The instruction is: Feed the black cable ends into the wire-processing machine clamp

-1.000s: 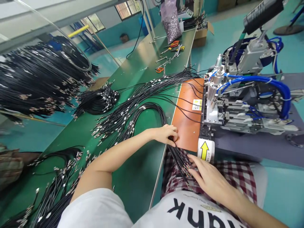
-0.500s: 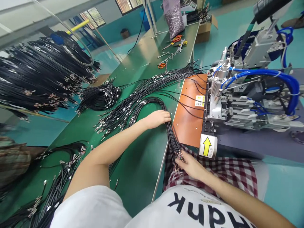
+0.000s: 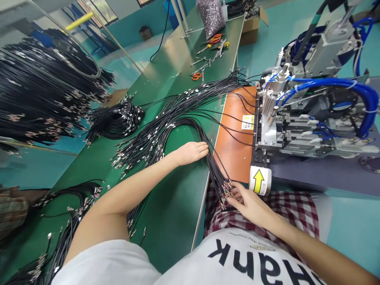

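Observation:
My left hand (image 3: 191, 152) lies flat on a bundle of thin black cables (image 3: 178, 128) at the edge of the green table (image 3: 172, 206), fingers stretched out over the strands. That bundle bends down off the table edge to my lap. My right hand (image 3: 249, 204) is at the bundle's stripped ends (image 3: 226, 194), above my checked trousers, with the fingertips pinching at the coloured wire tips. An orange plate (image 3: 234, 146) with a few single cables across it lies just right of my left hand.
A machine (image 3: 299, 126) with blue hoses stands at the right behind the orange plate, with a yellow-arrow label (image 3: 259, 181) at its near corner. More cable piles (image 3: 114, 120) lie at the left and near left. Scissors (image 3: 196, 75) and pliers (image 3: 215, 39) lie further back.
My left hand slid along the bundle from the orange plate's near corner to a flat hold further up the table. My right hand moved up from my lap to the cable ends.

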A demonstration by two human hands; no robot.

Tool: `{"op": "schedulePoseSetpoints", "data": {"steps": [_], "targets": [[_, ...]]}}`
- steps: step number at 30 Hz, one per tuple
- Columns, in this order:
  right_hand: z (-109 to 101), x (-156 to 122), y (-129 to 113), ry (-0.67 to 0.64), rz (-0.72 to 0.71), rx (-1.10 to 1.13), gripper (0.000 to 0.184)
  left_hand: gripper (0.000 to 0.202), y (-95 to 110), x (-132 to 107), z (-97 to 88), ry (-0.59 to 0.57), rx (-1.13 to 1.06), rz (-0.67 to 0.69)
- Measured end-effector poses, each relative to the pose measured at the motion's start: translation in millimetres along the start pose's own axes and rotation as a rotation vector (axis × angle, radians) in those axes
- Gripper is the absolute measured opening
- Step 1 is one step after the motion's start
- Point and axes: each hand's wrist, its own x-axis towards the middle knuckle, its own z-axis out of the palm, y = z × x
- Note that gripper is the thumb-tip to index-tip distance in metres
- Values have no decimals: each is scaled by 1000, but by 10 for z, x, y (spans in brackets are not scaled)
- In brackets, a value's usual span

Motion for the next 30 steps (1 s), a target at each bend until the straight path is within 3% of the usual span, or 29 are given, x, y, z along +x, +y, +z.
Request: {"op": "schedulePoseSetpoints", "data": {"steps": [6,9,14,17,21,26,30], "targets": [[31,-66,-40,83,-44,-89,60,35,-82,-105,-83,61,22,-13],[38,-58,-24,73,-49,-78,58,34,-34,-93,-145,26,-22,-61],[-10,-41,-37,46,-40,20,48,39,155,107,-217,-10,-48,-146],[-13,-44,-23,41,-42,45,46,36,220,265,-213,-75,-90,-82],[3,-58,23,60,-22,67,51,27,158,343,-183,-123,-163,-52],[19,-97,69,81,-32,48,58,28,70,277,-224,-30,-259,-47],[47,-98,82,66,-43,119,53,24,64,240,-444,98,-335,-157]]}}
